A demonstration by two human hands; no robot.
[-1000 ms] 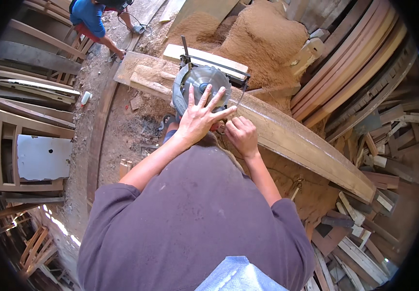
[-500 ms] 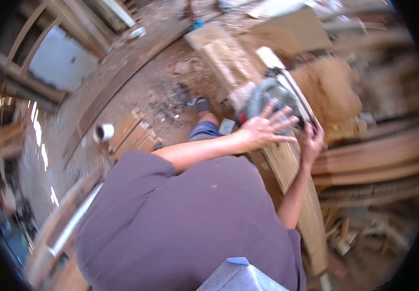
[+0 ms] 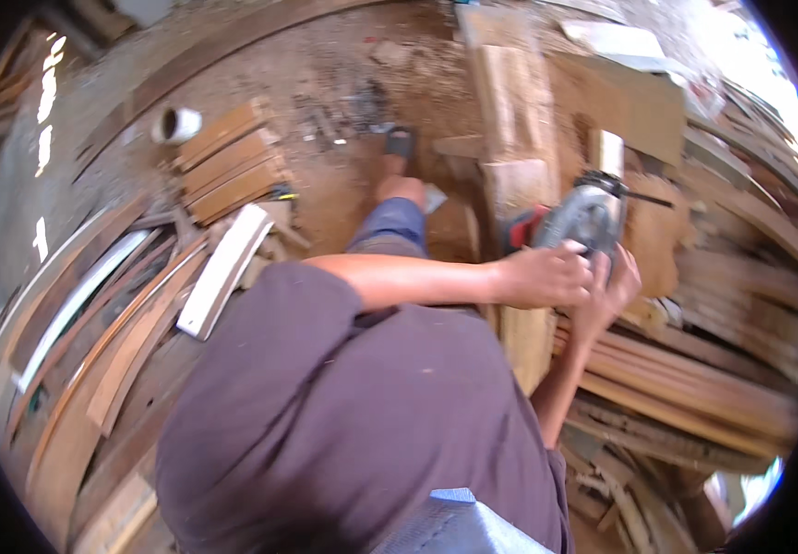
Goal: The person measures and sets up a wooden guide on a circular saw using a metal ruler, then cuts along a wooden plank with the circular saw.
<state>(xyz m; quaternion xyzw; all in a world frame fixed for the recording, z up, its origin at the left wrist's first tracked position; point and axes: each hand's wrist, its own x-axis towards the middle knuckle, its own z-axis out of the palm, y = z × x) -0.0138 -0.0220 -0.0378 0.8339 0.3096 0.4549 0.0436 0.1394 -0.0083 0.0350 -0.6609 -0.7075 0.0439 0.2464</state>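
In the head view, the power saw (image 3: 576, 222) sits over the long wooden beam (image 3: 526, 342), right of the person's bare foot and sandal (image 3: 400, 141). The left hand (image 3: 546, 277) has its fingers curled in at the saw's near edge, and the right hand (image 3: 611, 291) is just beside it, fingers raised against the saw; whether either grips anything, I cannot tell.

The saw (image 3: 576, 220) is grey, black and red.
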